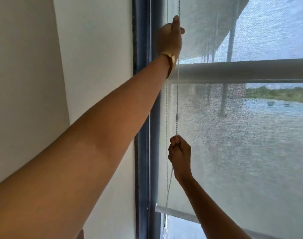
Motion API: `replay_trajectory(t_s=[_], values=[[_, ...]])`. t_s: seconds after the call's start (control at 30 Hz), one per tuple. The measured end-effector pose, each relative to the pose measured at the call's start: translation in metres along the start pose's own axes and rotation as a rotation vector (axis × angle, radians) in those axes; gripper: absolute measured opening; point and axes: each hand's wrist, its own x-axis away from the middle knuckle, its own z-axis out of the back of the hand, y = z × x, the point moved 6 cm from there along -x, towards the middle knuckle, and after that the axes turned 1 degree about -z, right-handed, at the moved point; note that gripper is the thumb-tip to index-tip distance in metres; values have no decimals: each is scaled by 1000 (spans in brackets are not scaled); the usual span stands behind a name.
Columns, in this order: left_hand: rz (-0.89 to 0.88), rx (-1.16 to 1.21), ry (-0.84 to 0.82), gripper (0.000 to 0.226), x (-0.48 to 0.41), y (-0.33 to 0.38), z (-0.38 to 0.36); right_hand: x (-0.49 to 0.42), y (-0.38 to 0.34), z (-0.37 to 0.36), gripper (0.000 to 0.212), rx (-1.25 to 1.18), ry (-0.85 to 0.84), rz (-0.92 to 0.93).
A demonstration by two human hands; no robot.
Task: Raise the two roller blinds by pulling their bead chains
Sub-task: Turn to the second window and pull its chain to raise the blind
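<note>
The white beaded pull chain (177, 94), hanging at the left edge of the translucent white mesh roller blinds (242, 138) beside the dark blue window frame (143, 104), is pinched high up by the left hand (170, 36) and gripped lower down in the clenched right hand (179, 151). The staggered grips are judged to permit hand-over-hand pulling. One white bottom bar (242, 70) is seen at mid-window, the other near the sill.

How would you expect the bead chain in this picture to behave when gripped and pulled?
Probably floppy: the bead chain runs straight between the left hand and right hand, but slants loosely below. Its small beads likely resist slipping through fingers. Seemingly light.
</note>
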Motion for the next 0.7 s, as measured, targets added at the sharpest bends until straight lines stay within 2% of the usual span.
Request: replay_trajectory(t_s=[0.07, 0.17, 0.23, 0.33, 0.43, 0.57, 0.67, 0.7], values=[[65, 57, -49, 41, -7, 5, 1, 10, 13, 0, 45, 4, -1, -41], [237, 342, -173, 36, -8, 15, 0, 28, 33, 2, 46, 9, -8, -86], [257, 400, -190, 32, -10, 20, 0, 40, 46, 4, 49, 18, -11, -105], [182, 313, -148, 31, -7, 15, 5, 50, 65, 8, 50, 63, -5, -131], [34, 220, -67, 33, 6, 1, 13, 57, 82, 10, 48, 107, -45, -168], [-83, 188, -44, 26, 30, -21, 15, 71, 107, 13, 33, 52, -143, -274], [-53, 181, -66, 30, 50, -53, 14, 65, 108, 22, 77, 106, -223, -290], [-30, 163, -72, 32, 57, -65, 15, 61, 106, 22, 85, 109, -266, -339]])
